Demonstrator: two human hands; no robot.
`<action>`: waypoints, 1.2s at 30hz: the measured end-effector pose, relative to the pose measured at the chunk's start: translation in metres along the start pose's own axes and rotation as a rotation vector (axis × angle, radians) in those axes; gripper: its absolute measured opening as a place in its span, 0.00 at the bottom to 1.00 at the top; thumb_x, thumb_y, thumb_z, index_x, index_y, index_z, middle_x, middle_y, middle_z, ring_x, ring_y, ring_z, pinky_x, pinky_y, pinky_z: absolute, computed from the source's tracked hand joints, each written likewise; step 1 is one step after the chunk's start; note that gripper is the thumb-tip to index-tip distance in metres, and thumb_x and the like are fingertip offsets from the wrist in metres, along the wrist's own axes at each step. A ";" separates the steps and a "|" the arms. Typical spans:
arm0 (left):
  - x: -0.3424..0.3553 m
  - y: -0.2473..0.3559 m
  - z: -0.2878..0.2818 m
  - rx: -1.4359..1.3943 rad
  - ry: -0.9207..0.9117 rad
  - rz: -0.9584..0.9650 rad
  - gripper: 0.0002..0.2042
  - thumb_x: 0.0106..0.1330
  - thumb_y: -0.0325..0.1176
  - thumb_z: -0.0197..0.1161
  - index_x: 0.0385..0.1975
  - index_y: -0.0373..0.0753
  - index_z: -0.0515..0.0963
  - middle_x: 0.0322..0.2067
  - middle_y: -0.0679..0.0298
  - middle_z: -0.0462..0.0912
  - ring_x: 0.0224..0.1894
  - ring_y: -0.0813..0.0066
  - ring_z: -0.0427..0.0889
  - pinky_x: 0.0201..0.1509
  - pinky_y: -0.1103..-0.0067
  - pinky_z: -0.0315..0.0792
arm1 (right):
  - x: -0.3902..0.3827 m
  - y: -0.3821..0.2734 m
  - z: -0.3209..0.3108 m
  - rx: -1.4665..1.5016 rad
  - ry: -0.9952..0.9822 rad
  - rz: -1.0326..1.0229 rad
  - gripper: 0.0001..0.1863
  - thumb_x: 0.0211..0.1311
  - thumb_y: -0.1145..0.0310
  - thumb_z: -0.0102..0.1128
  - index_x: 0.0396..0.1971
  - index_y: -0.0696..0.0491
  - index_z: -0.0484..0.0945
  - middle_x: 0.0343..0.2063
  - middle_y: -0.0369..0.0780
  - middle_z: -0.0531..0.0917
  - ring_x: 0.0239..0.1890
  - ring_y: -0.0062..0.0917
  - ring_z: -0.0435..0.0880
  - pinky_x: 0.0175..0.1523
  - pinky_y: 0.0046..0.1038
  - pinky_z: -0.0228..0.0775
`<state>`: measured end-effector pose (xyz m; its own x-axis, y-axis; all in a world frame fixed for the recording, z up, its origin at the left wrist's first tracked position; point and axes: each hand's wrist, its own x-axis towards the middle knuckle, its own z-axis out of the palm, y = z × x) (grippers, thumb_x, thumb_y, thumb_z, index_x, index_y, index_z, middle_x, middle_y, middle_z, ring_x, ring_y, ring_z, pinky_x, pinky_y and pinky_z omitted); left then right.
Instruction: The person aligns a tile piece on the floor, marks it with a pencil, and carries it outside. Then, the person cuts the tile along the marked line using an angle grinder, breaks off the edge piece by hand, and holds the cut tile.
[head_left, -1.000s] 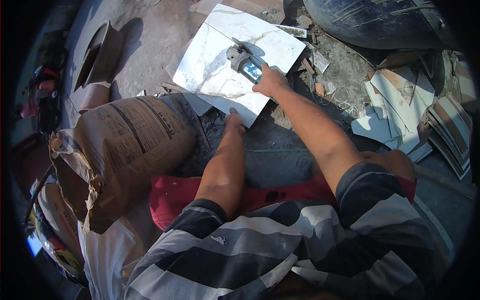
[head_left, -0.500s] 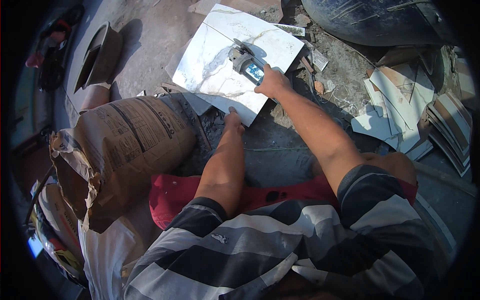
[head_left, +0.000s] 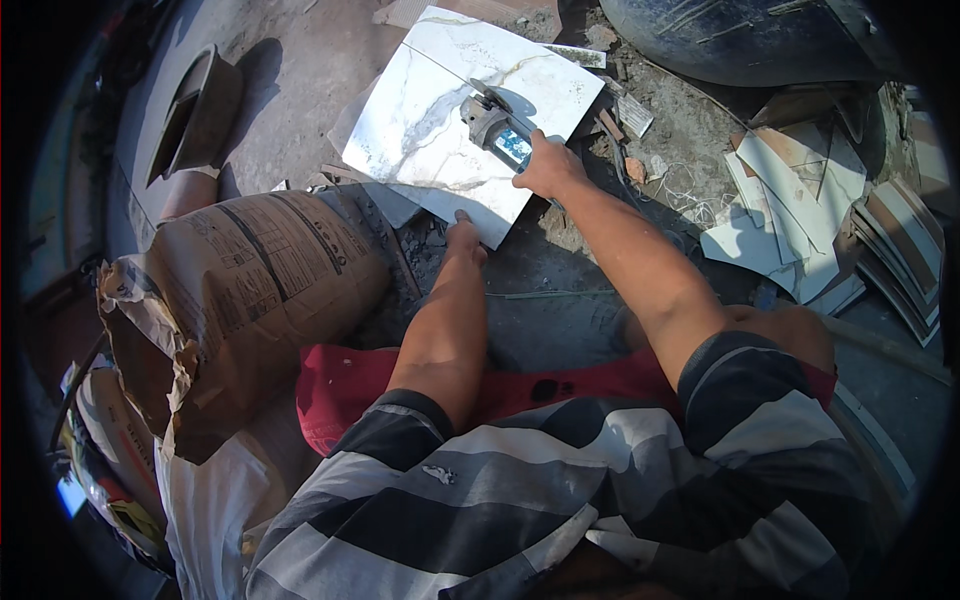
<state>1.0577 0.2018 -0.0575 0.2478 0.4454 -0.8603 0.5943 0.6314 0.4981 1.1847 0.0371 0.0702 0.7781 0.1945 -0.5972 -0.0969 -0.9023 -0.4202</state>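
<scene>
A large white marble-patterned tile [head_left: 410,130] lies on the rubble ahead of me, with a thin straight line running across it from its far left edge. My right hand [head_left: 552,165] is closed around the body of an angle grinder [head_left: 490,125]. The grinder's disc stands on edge over the tile, at the end of that line; whether it spins cannot be told. At the tile's near corner, my left hand [head_left: 464,240] grips the edge, thumb on top and the other fingers mostly hidden.
A torn brown paper sack [head_left: 270,270] stands at my left, near a tilted basin [head_left: 205,110]. Broken tile pieces [head_left: 790,200] and stacked tile strips [head_left: 900,260] lie to the right. A big dark rounded tub [head_left: 740,40] sits at the far right.
The grinder has slid slightly toward me and to the right over the tile. My left hand keeps its place. A dark red vehicle at the far left has moved farther away.
</scene>
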 end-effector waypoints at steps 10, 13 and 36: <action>-0.010 0.004 0.001 0.016 -0.019 -0.020 0.26 0.78 0.46 0.42 0.64 0.29 0.60 0.59 0.51 0.72 0.56 0.60 0.76 0.61 0.68 0.70 | -0.006 0.006 0.001 -0.022 0.001 0.025 0.41 0.44 0.56 0.71 0.58 0.54 0.65 0.49 0.51 0.81 0.54 0.42 0.80 0.58 0.39 0.74; -0.007 0.003 0.001 0.008 -0.043 -0.010 0.27 0.78 0.47 0.41 0.65 0.29 0.59 0.59 0.52 0.72 0.57 0.60 0.75 0.62 0.68 0.69 | -0.009 0.009 0.002 -0.026 -0.001 0.025 0.41 0.44 0.56 0.72 0.59 0.54 0.65 0.49 0.51 0.81 0.54 0.43 0.80 0.58 0.38 0.74; 0.006 -0.004 -0.002 -0.025 -0.045 0.007 0.27 0.78 0.48 0.42 0.64 0.29 0.60 0.58 0.52 0.72 0.55 0.59 0.76 0.60 0.67 0.71 | -0.021 0.023 0.005 0.017 0.005 0.015 0.39 0.44 0.56 0.72 0.57 0.55 0.67 0.49 0.52 0.81 0.53 0.44 0.81 0.57 0.40 0.74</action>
<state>1.0555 0.2034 -0.0645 0.2861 0.4213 -0.8606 0.5734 0.6443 0.5061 1.1628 0.0148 0.0698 0.7798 0.1792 -0.5998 -0.1189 -0.8983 -0.4230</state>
